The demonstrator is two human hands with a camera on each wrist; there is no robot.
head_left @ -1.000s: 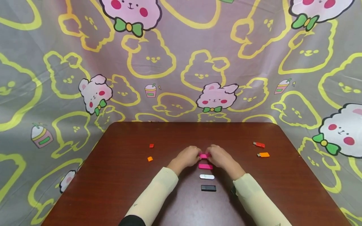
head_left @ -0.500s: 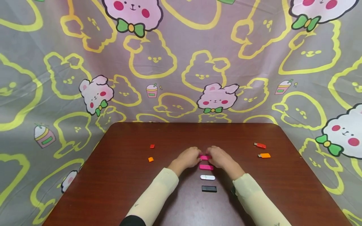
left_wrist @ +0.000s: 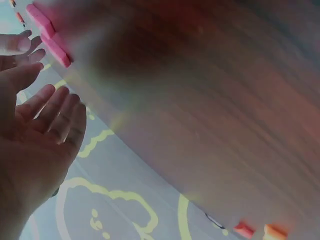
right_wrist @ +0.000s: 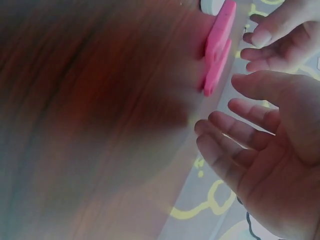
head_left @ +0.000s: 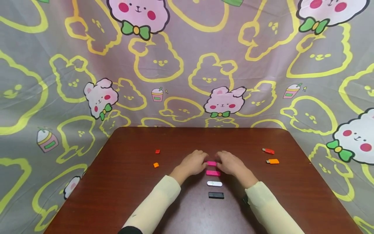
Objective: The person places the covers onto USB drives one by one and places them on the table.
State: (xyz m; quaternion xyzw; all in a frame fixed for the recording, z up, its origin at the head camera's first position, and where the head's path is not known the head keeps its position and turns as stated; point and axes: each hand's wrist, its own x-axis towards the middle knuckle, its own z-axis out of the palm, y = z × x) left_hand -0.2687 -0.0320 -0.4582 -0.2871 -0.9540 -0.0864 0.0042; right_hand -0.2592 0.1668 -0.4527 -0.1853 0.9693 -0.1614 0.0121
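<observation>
Far pink stick (head_left: 211,163) lying flat on the table (head_left: 187,139), right in the gap between the left hand (head_left: 193,163) and the right hand (head_left: 231,163). Runs side to side along its long axis, so pretty much thumb to thumb, one end toward each hand. From the left hand, just to the right; from the right hand, just to the left. Can't really pick a nearer hand, basically a tie in the head view.

Nothing held in either hand, btw. Fingers apart and loosely bent on both, with a small gap showing between thumb and stick in each wrist view. So just beside, not gripping. Can't rule out a light touch going by the head view alone, though.

Just on the near side of that one, roughly parallel and in order toward the body: near pink stick (head_left: 213,173), white stick (head_left: 214,184), black stick (head_left: 216,195). Very little room between the two pink sticks, so probably easy to nudge the wrong one with a thumb, imo.

Well off to the left, past the left hand: red cap (head_left: 157,151) and orange cap (head_left: 156,165). Well off to the right: red stick (head_left: 269,151) and orange stick (head_left: 273,161), both lying roughly sideways too.
</observation>
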